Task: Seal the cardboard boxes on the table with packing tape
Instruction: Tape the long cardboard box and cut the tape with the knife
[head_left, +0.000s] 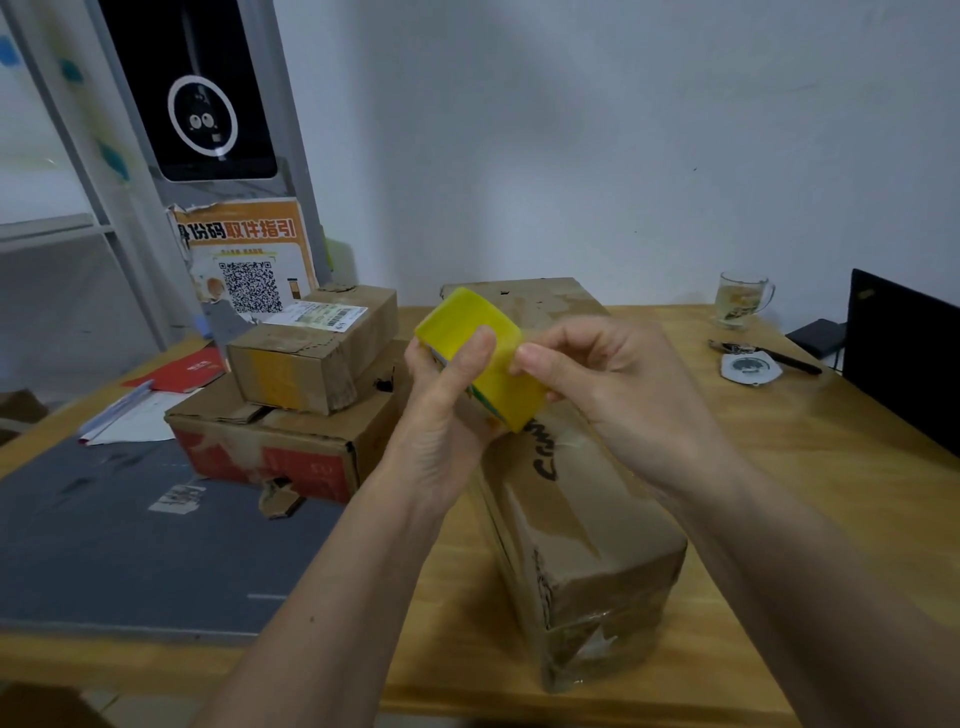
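**Hunting for the tape end, nothing sealed yet**

So the yellow tape roll (480, 358) is up in the air at the middle of the frame, right over the long cardboard box (582, 499) that runs from centre toward the bottom edge. The left hand (447, 410) is wrapped around the roll from below, thumb pressed on its outer face. The right hand (592, 374) has thumb and fingertips pinched at the roll's right side, looks like it's picking at the loose end, though I can't make out whether any tape has actually lifted.

I'd call this the very start: find the end, peel a stretch, stick it down on the long box's top seam. Next move needs a clean peel without the tape folding on itself.

Left of centre, a small box (317, 348) sits on a bigger red-printed box (280, 441). The wooden surface (779, 467) also carries a glass mug (740, 299) and pen (779, 356) at upper right.
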